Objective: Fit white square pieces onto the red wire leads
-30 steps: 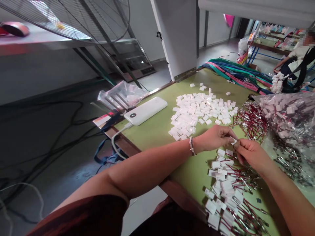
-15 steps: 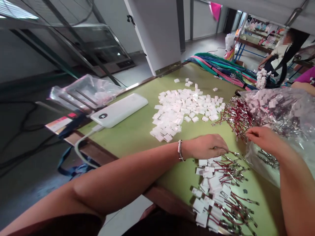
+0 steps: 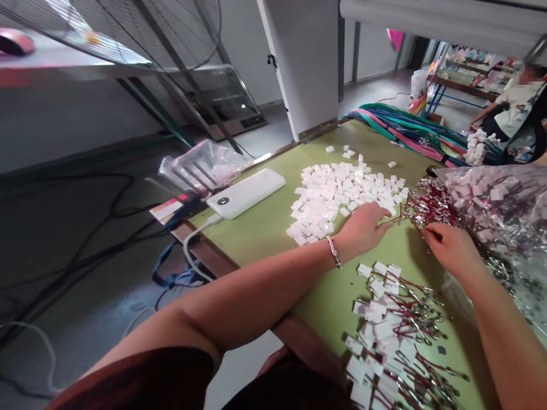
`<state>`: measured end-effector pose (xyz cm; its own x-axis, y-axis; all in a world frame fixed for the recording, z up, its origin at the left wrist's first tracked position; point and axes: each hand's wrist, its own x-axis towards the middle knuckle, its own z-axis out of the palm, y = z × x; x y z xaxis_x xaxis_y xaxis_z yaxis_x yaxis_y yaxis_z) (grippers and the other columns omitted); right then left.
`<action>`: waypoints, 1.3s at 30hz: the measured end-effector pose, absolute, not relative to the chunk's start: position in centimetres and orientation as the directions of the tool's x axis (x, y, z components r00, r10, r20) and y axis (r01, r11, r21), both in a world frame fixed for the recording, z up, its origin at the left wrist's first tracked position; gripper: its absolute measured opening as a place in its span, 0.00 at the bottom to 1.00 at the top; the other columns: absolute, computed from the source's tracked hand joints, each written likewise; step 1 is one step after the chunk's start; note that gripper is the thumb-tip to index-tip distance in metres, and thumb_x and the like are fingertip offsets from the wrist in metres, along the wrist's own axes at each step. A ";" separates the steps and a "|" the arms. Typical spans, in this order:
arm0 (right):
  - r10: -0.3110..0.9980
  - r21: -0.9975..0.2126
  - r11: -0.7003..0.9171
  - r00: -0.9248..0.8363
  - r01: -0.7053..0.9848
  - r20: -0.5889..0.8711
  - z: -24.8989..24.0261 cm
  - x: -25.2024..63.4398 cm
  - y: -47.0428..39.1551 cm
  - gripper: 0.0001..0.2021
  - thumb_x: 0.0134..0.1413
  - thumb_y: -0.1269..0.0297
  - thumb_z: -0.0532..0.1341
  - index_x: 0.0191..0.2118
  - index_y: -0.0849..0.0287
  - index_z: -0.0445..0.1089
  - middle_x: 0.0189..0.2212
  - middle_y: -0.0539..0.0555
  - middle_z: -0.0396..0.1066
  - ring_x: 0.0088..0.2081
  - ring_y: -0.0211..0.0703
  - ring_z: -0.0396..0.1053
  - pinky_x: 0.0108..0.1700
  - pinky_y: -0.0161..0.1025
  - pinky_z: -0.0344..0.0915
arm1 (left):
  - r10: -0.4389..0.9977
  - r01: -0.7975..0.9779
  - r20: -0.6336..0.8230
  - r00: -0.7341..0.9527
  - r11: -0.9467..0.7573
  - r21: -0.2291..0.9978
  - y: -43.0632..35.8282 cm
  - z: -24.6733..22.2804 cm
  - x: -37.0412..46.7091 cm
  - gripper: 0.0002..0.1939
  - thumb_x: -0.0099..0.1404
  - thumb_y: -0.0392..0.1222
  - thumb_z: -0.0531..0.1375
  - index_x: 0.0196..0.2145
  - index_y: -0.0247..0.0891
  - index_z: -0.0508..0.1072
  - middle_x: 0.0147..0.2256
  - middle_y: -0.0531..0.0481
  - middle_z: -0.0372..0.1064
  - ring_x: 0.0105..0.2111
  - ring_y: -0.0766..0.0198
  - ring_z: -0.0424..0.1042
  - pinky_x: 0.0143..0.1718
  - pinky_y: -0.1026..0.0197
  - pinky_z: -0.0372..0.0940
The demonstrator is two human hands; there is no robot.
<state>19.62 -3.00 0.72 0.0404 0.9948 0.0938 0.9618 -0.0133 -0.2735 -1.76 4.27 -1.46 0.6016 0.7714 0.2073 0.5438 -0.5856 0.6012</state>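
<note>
My left hand (image 3: pixel 365 228) reaches over the near right edge of a pile of white connectors (image 3: pixel 329 196), thumb and fingers apart, with nothing visible between them. Opposite it, my right hand (image 3: pixel 448 245) has its thumb and forefinger pinched at the near edge of a heap of red wires with metal ends (image 3: pixel 433 202); what lies between the fingertips is too small to make out. Nearer to me are rows of white connectors with red wires attached (image 3: pixel 387 336), their metal ends pointing right.
A clear plastic bag (image 3: pixel 508 199) of wired parts lies at the right. A white power bank (image 3: pixel 248 193) with a cable sits on the green tabletop (image 3: pixel 256 245) at left. Bundled coloured cables (image 3: pixel 397 128) run along the back. A seated person (image 3: pixel 508 102) is at the far right.
My left hand has moved up from the wired connectors towards the white pile and opened. My right hand stays by the red wires. The camera view has shifted left.
</note>
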 end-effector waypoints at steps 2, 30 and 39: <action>0.990 -0.292 -0.023 0.062 0.956 0.124 1.1 20.1 -3.2 0.13 0.56 0.58 0.53 0.33 0.55 0.73 0.27 0.54 0.75 0.25 0.44 0.67 0.30 0.38 0.56 | 0.793 0.625 0.190 0.578 -0.580 0.522 4.8 -1.3 -1.3 0.15 0.68 0.45 0.55 0.44 0.31 0.73 0.40 0.41 0.69 0.44 0.55 0.66 0.47 0.51 0.64; 0.986 -0.578 0.062 0.038 0.814 0.160 -2.4 19.1 -3.4 0.10 0.53 0.63 0.59 0.37 0.59 0.75 0.35 0.58 0.74 0.36 0.46 0.70 0.41 0.42 0.64 | 0.762 0.555 0.082 0.642 -0.537 0.635 3.4 -0.4 1.4 0.07 0.65 0.33 0.49 0.32 0.36 0.65 0.29 0.50 0.67 0.29 0.65 0.63 0.32 0.62 0.59; 0.971 -0.968 -0.136 0.221 0.211 -0.088 -1.1 18.4 -3.8 0.17 0.46 0.55 0.63 0.40 0.60 0.73 0.21 0.47 0.68 0.19 0.35 0.61 0.23 0.35 0.61 | 0.699 0.611 0.185 0.690 -0.701 0.368 3.1 -0.9 0.9 0.10 0.68 0.32 0.47 0.37 0.34 0.68 0.33 0.45 0.68 0.35 0.60 0.67 0.36 0.58 0.62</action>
